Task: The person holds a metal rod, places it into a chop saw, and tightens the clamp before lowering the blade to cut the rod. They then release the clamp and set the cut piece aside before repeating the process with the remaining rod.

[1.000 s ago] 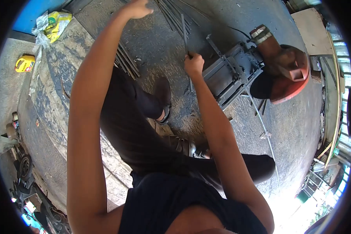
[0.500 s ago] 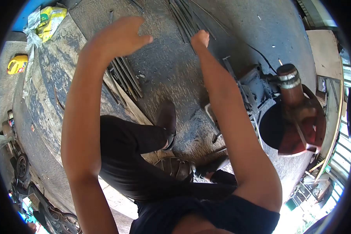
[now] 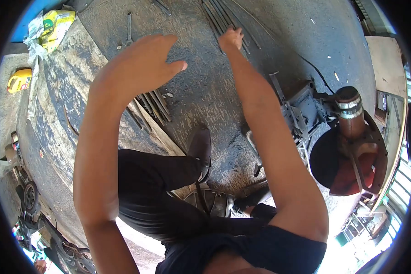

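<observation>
My left hand (image 3: 146, 61) hovers over the floor, its fingers and thumb spread apart with nothing between them. Below it, a bundle of short metal bars (image 3: 154, 107) lies on the floor beside a wooden board. My right hand (image 3: 231, 39) is at the near end of several long thin metal rods (image 3: 217, 16) at the top of the view. Its fingers are curled at the rods, and what they hold, if anything, is too small to make out. A wrench (image 3: 129, 28) lies beyond my left hand.
A cut-off saw (image 3: 351, 150) with a dark disc and red guard stands at the right, beside a metal clamp base (image 3: 301, 109). A yellow bottle (image 3: 19, 81) and a yellow bag (image 3: 57, 29) are at the upper left. A motorcycle (image 3: 55, 237) is at the lower left.
The view has shifted slightly. My left hand has moved a little down, uncovering the wrench. My right hand has turned, and its fist has loosened at the rods.
</observation>
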Available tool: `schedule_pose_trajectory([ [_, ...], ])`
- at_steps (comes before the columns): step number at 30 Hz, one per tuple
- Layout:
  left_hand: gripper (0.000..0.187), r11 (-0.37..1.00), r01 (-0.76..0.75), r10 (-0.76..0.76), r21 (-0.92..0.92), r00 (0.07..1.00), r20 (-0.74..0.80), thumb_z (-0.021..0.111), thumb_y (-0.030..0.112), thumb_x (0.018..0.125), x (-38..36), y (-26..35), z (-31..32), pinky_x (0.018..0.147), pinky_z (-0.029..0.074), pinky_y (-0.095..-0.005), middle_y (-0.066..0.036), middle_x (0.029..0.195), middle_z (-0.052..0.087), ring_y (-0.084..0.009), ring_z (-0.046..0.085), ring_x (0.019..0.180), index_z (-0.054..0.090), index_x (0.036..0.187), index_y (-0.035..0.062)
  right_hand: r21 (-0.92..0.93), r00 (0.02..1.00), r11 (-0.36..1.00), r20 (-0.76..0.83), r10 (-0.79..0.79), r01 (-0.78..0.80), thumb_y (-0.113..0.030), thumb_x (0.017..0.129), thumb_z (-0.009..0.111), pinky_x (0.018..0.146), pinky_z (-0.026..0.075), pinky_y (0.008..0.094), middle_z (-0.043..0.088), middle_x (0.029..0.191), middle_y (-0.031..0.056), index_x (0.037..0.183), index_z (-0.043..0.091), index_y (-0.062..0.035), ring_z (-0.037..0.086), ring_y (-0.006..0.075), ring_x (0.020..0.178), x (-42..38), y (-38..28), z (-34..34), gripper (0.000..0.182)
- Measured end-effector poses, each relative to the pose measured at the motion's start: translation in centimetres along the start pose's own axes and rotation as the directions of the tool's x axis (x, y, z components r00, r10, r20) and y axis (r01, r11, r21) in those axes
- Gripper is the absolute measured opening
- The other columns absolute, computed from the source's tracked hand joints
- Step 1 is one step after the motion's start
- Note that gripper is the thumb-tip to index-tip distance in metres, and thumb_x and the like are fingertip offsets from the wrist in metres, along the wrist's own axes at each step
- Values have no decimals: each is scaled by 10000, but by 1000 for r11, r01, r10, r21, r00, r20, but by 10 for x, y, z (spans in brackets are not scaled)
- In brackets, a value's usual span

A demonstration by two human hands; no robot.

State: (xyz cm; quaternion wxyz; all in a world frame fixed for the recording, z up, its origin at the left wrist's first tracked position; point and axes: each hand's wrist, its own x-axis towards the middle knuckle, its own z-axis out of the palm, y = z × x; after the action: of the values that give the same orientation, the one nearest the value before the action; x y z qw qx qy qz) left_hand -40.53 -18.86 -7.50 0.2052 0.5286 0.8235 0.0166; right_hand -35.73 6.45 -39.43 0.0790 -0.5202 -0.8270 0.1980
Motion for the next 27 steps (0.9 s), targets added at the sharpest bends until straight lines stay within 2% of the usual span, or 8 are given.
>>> schedule_pose_trajectory([
  [7, 716, 986, -158, 159, 60, 987, -13, 637, 492, 906, 10, 17, 18, 1068, 421, -422, -221, 1424, 504, -361, 520, 1289, 474, 1418, 18, 524, 990, 850, -135, 32, 44, -104, 857, 588, 979, 465, 495, 518, 1277, 306, 1238, 582, 53, 528, 463, 1144, -157, -18, -9, 412],
  [11, 751, 978, -160, 152, 134, 986, 68, 624, 530, 905, -3, 61, -2, 1094, 401, -435, -220, 1448, 482, -355, 485, 1331, 454, 1439, 29, 661, 997, 750, -56, 52, -2, -110, 857, 602, 807, 489, 516, 639, 903, 304, 893, 653, 54, 620, 475, 912, -279, 1, -36, 176],
  [18, 819, 952, -282, 274, 117, 959, 76, 626, 570, 891, 19, 103, -3, 1062, 420, -416, -243, 1430, 495, -352, 505, 1313, 419, 1461, 20, 611, 998, 789, 46, 36, -57, -192, 857, 677, 705, 548, 446, 694, 802, 228, 895, 701, 14, 703, 371, 764, -476, 116, -97, 211],
  [20, 797, 932, -335, 328, 140, 942, 77, 634, 548, 895, 18, 121, -2, 1042, 433, -409, -259, 1390, 527, -351, 531, 1284, 440, 1439, -2, 529, 859, 741, 496, 125, -413, -216, 850, 697, 678, 578, 414, 725, 797, 175, 926, 732, 0, 727, 285, 731, -506, 182, -93, 232],
  [22, 749, 927, -366, 365, 76, 930, 29, 646, 500, 907, 14, 153, -1, 1043, 433, -411, -252, 1354, 560, -347, 551, 1262, 467, 1413, -23, 614, 727, 395, 620, 295, -684, -227, 833, 717, 622, 588, 414, 723, 764, 133, 897, 731, 17, 715, 246, 682, -545, 274, -87, 252],
  [24, 707, 906, -408, 412, 111, 911, -21, 648, 470, 918, 7, 173, 3, 1025, 450, -407, -250, 1322, 587, -338, 565, 1248, 494, 1389, -34, 671, 675, 183, 607, 420, -718, -206, 845, 679, 552, 561, 422, 722, 800, 152, 920, 715, 58, 706, 277, 660, -563, 346, -68, 276],
  [26, 691, 860, -510, 508, 10, 856, -100, 650, 472, 921, 5, 191, 4, 996, 471, -386, -235, 1279, 621, -312, 601, 1204, 518, 1369, -38, 540, 355, 36, 500, 790, -841, -169, 856, 618, 610, 557, 406, 725, 929, 196, 989, 710, 43, 727, 280, 781, -554, 401, -18, 267],
  [27, 691, 855, -518, 518, 33, 850, -94, 650, 472, 921, -3, 204, 3, 996, 471, -386, -235, 1279, 621, -312, 601, 1204, 518, 1369, -38, 592, 326, 44, 380, 866, -805, -162, 857, 593, 657, 554, 401, 715, 989, 203, 1006, 704, 34, 721, 287, 866, -555, 421, -9, 270],
])
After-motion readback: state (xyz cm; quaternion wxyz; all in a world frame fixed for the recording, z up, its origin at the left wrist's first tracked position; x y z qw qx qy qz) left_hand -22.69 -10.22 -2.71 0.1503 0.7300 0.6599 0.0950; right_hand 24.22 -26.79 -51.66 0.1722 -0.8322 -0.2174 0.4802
